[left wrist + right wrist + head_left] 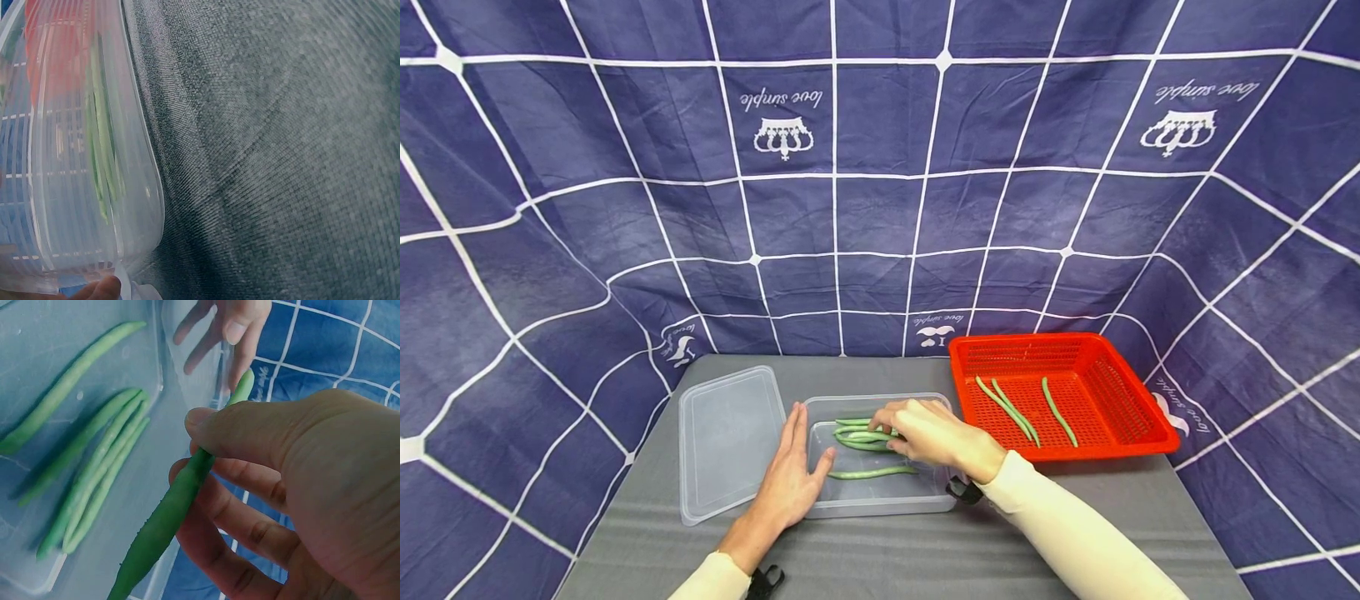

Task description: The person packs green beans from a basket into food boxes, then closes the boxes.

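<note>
Placing, seemingly: the right hand (928, 432) pinches a bean (164, 531) over the box (883, 506), the left hand (792, 479) straight-fingered at its side; release likely next.

In the head view, the right hand (934, 435) hides one end of some beans (862, 437), the left hand (793, 477) covers part of the plastic box (887, 507), and the bottom edge cuts both sleeves (1075, 525). The left wrist view shows the red basket (1120, 451) only hazily through the box; in the right, the lower end of the pinched bean (161, 532) is cut off.
</note>
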Tool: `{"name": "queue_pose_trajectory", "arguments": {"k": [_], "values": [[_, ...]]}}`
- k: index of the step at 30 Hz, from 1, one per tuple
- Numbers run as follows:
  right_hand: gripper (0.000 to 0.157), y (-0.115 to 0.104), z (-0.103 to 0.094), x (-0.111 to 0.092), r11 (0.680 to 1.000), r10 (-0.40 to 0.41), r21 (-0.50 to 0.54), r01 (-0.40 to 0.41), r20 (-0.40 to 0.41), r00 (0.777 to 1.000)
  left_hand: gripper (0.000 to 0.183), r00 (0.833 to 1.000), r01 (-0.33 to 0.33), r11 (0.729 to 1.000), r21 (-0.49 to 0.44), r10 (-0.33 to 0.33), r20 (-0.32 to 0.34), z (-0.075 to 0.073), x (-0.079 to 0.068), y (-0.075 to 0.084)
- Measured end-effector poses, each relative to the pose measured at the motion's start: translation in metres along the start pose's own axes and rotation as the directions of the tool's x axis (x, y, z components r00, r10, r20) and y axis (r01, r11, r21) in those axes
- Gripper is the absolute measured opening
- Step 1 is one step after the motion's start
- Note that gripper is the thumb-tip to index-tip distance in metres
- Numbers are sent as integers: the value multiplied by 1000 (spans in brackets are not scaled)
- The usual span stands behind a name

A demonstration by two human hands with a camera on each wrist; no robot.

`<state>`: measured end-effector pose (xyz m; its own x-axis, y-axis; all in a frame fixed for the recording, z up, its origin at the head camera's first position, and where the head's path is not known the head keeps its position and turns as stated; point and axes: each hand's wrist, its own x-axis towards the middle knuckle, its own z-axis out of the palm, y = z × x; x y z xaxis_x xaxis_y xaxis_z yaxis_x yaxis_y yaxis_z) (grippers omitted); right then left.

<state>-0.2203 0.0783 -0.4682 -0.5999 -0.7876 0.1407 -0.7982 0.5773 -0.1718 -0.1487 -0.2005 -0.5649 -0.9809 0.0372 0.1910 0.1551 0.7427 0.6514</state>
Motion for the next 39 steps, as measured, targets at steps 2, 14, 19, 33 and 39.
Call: {"name": "queue_pose_trajectory", "arguments": {"k": [2,14,19,33,39], "values": [[31,-1,1,1,1000,-4,6,4,6,1000,95,1000,0,1000,-3,0,0,0,0,1],[32,-8,7,11,1000,-27,13,26,23,999,96,1000,-4,1000,-7,4,-4,-2,1,1],[34,-12,8,15,999,-39,13,39,21,999,98,1000,1,1000,-12,-1,-6,-2,1,2],[29,-7,1,7,1000,13,8,-13,-23,1000,97,1000,3,1000,-15,-3,2,-3,-1,3],[29,4,-1,0,999,47,12,-47,-28,999,97,1000,5,1000,-11,-5,5,-2,0,-1]]}}
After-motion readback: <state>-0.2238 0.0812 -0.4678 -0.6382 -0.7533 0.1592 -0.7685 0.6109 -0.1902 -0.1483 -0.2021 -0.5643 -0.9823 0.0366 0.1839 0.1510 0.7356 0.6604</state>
